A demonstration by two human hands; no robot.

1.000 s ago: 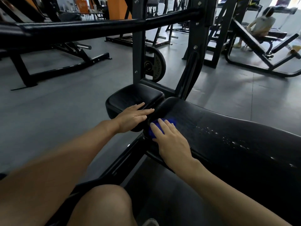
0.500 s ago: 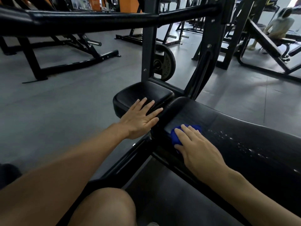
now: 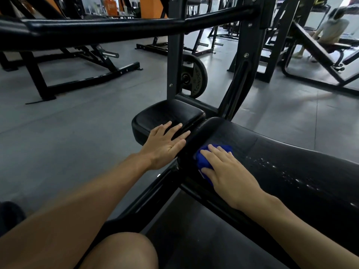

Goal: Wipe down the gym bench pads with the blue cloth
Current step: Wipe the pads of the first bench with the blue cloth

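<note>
A long black back pad [image 3: 275, 162] of the gym bench runs from the centre to the right, with wet droplets shining on it. A bunched blue cloth [image 3: 204, 160] lies near its upper left end, and my right hand [image 3: 229, 173] presses flat on the cloth with straight fingers. Beside it to the left sits a smaller black seat pad [image 3: 165, 113]. My left hand [image 3: 165, 144] rests flat on that seat pad's near edge, fingers spread and holding nothing.
Black frame uprights [image 3: 174, 55] and a crossbar [image 3: 116, 28] rise just behind the pads, with a weight plate [image 3: 196, 76] on a peg. Other benches stand on the grey floor at left and right. A person [image 3: 330, 30] sits far right. My bare knee [image 3: 124, 251] is at the bottom.
My right hand has slid the cloth a little along the back pad's upper end. My left hand has shifted further onto the seat pad with its fingers spread.
</note>
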